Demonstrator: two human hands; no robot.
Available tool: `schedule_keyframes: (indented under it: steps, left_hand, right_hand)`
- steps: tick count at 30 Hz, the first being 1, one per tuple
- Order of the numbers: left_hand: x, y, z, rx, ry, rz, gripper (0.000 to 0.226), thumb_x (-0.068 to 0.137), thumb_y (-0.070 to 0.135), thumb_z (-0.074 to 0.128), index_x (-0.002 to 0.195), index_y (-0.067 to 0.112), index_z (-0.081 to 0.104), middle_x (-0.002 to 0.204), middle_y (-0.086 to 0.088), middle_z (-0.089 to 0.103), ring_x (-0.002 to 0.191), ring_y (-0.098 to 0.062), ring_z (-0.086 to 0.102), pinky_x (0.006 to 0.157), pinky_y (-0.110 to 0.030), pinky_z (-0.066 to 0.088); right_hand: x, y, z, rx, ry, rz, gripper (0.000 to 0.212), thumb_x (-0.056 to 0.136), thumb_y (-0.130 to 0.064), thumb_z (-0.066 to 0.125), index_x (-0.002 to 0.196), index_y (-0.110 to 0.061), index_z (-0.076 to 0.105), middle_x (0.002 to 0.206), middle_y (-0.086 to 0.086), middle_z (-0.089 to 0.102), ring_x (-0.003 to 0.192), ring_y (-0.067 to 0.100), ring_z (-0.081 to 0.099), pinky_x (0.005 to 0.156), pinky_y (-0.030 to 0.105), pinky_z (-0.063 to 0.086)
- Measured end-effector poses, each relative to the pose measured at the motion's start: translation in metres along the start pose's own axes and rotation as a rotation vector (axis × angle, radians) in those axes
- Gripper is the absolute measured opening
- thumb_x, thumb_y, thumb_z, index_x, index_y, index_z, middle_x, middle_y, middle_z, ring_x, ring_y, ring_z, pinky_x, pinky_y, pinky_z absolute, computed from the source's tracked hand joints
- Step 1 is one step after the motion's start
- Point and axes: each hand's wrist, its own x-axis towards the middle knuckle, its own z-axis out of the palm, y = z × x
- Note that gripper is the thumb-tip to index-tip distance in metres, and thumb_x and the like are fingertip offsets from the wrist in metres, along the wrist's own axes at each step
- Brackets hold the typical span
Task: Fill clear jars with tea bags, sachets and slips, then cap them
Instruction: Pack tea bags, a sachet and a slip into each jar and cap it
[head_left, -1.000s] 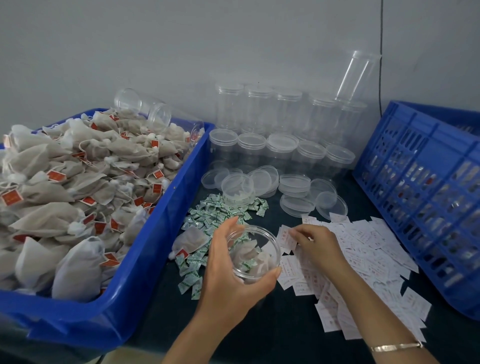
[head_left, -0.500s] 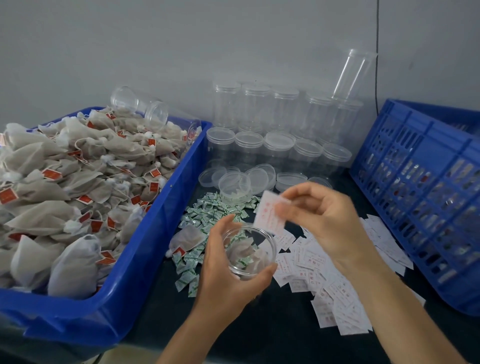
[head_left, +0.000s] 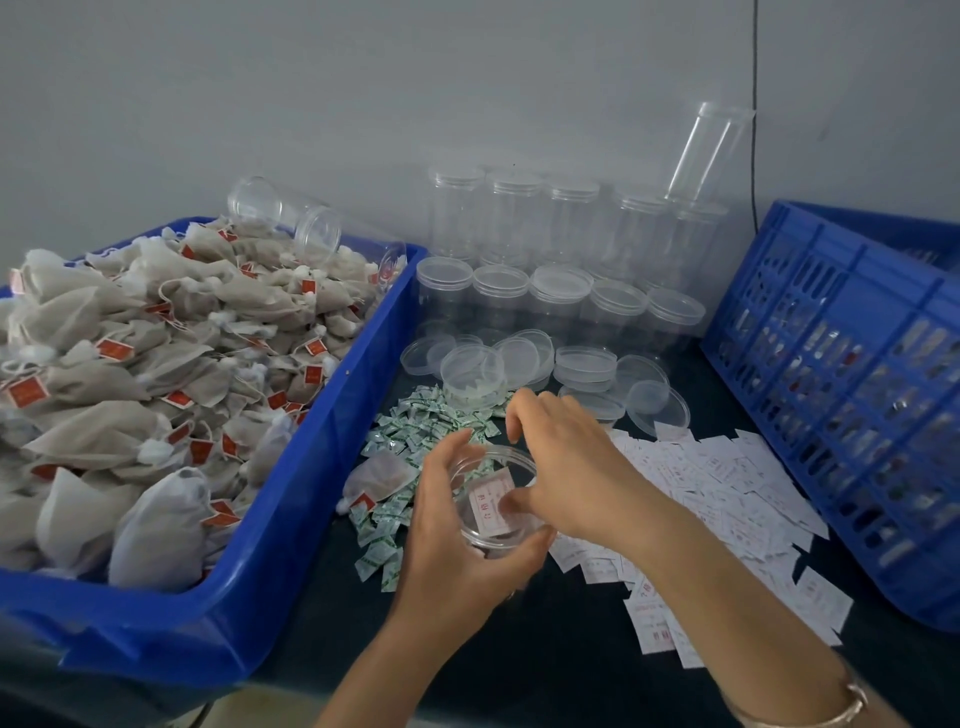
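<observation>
My left hand (head_left: 457, 540) holds the jar (head_left: 488, 540) I am filling: thumb curled over the far side of the rim, fingers (head_left: 524, 551) wrapped under the near side. My right hand (head_left: 571, 467) hangs over the mouth. Its thumb tip rests on 1 slip (head_left: 488, 506) already past the rim, while the other fingers (head_left: 545, 410) are loosely spread and lifted clear. I read that as a push, not a pinch.

The slip looks like the last item for this jar. Pale shapes show beneath it, but I cannot make out which items they are. The jar has no cap yet. The loose lids (head_left: 657, 405) lie just beyond my right fingertips, so capping is next.

A lot remains. Sachets (head_left: 431, 415) are scattered beyond my left thumb, spare slips (head_left: 727, 478) fan out under my right wrist, and tea bags (head_left: 130, 364) are heaped in the tub (head_left: 291, 519) outside my left hand. Rows of empty jars (head_left: 561, 306) stand well past both hands. I cannot tell what the crate (head_left: 831, 389) holds.

The jar's mouth opens up toward my face. Its long axis runs from that mouth down into my left palm, so I see it nearly end-on. The slip stands tilted inside, printed face toward me.
</observation>
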Motion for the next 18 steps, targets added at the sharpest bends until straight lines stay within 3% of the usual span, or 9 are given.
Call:
schedule_keyframes:
  steps: [3, 5, 7, 8, 10, 12, 14, 15, 18]
  left_hand:
    - [0.000, 0.001, 0.000, -0.028, -0.013, -0.020, 0.095, 0.058, 0.046, 0.081, 0.136, 0.043, 0.027, 0.119, 0.031, 0.046, 0.118, 0.004, 0.048, 0.093, -0.002, 0.035]
    - [-0.002, -0.004, -0.001, -0.064, -0.043, -0.041, 0.112, 0.055, 0.047, 0.084, 0.144, 0.040, 0.016, 0.125, 0.028, 0.047, 0.122, 0.005, 0.047, 0.095, -0.003, 0.034]
    - [-0.010, -0.014, -0.002, -0.199, -0.100, -0.142, 0.131, 0.046, 0.041, 0.093, 0.143, 0.053, 0.006, 0.133, 0.026, 0.043, 0.121, 0.006, 0.050, 0.089, -0.006, 0.044]
    - [-0.016, -0.019, -0.003, -0.259, -0.118, -0.209, 0.136, 0.041, 0.035, 0.096, 0.137, 0.064, 0.005, 0.137, 0.027, 0.038, 0.120, 0.006, 0.051, 0.083, -0.009, 0.049]
    - [-0.023, -0.022, 0.002, -0.265, -0.136, -0.297, 0.137, 0.038, 0.016, 0.097, 0.130, 0.069, 0.011, 0.139, 0.028, 0.031, 0.118, 0.006, 0.049, 0.073, -0.008, 0.052]
    - [-0.023, -0.029, 0.010, -0.184, -0.068, -0.208, 0.121, 0.047, 0.003, 0.094, 0.123, 0.069, 0.027, 0.128, 0.028, 0.047, 0.110, 0.012, 0.052, 0.073, -0.006, 0.050]
    - [-0.019, -0.026, 0.019, -0.108, -0.012, -0.142, 0.103, 0.043, 0.007, 0.096, 0.118, 0.054, 0.043, 0.111, 0.019, 0.061, 0.101, 0.017, 0.056, 0.076, -0.002, 0.047]
    - [-0.015, -0.020, 0.024, -0.100, -0.025, -0.131, 0.101, 0.040, 0.007, 0.094, 0.120, 0.043, 0.044, 0.112, 0.016, 0.063, 0.102, 0.015, 0.057, 0.079, -0.002, 0.046]
    - [-0.001, 0.010, 0.045, -0.133, -0.128, -0.028, 0.101, 0.038, 0.007, 0.092, 0.121, 0.037, 0.043, 0.112, 0.035, 0.058, 0.105, 0.015, 0.056, 0.073, -0.003, 0.049]
  right_hand:
    - [-0.002, 0.005, -0.006, 0.156, -0.003, 0.014, 0.059, 0.082, -0.045, 0.079, 0.120, -0.028, 0.038, 0.100, -0.017, 0.038, 0.091, 0.002, 0.039, 0.073, 0.021, 0.029]
    - [-0.007, 0.008, -0.015, 0.376, -0.045, 0.065, 0.080, 0.075, -0.075, 0.062, 0.137, -0.032, 0.038, 0.108, -0.025, 0.039, 0.090, -0.009, 0.042, 0.076, 0.015, 0.034]
    - [-0.017, 0.011, -0.019, 0.387, -0.215, 0.066, 0.114, 0.059, -0.097, 0.040, 0.154, -0.039, 0.017, 0.137, -0.017, 0.038, 0.105, -0.008, 0.045, 0.089, 0.021, 0.042]
    - [-0.023, 0.013, -0.019, 0.307, -0.307, 0.051, 0.121, 0.056, -0.101, 0.036, 0.156, -0.041, 0.004, 0.149, -0.013, 0.031, 0.116, 0.000, 0.047, 0.095, 0.029, 0.045]
    - [-0.033, 0.013, -0.019, 0.192, -0.400, 0.017, 0.119, 0.060, -0.098, 0.045, 0.154, -0.041, -0.002, 0.153, -0.009, 0.028, 0.124, 0.013, 0.048, 0.098, 0.037, 0.047]
    - [-0.038, 0.015, -0.021, 0.214, -0.374, 0.010, 0.105, 0.067, -0.086, 0.062, 0.147, -0.038, 0.015, 0.141, -0.008, 0.041, 0.117, 0.015, 0.051, 0.096, 0.039, 0.048]
    - [-0.043, 0.019, -0.030, 0.233, -0.328, 0.017, 0.095, 0.070, -0.077, 0.070, 0.141, -0.033, 0.024, 0.136, -0.010, 0.045, 0.114, 0.015, 0.052, 0.095, 0.040, 0.047]
    - [-0.045, 0.023, -0.037, 0.232, -0.306, 0.017, 0.095, 0.071, -0.076, 0.071, 0.142, -0.032, 0.024, 0.139, -0.011, 0.044, 0.116, 0.016, 0.051, 0.096, 0.039, 0.046]
    - [-0.058, 0.032, -0.067, 0.167, -0.143, 0.006, 0.094, 0.072, -0.080, 0.065, 0.142, -0.031, 0.029, 0.141, -0.012, 0.048, 0.119, 0.015, 0.054, 0.099, 0.038, 0.045]
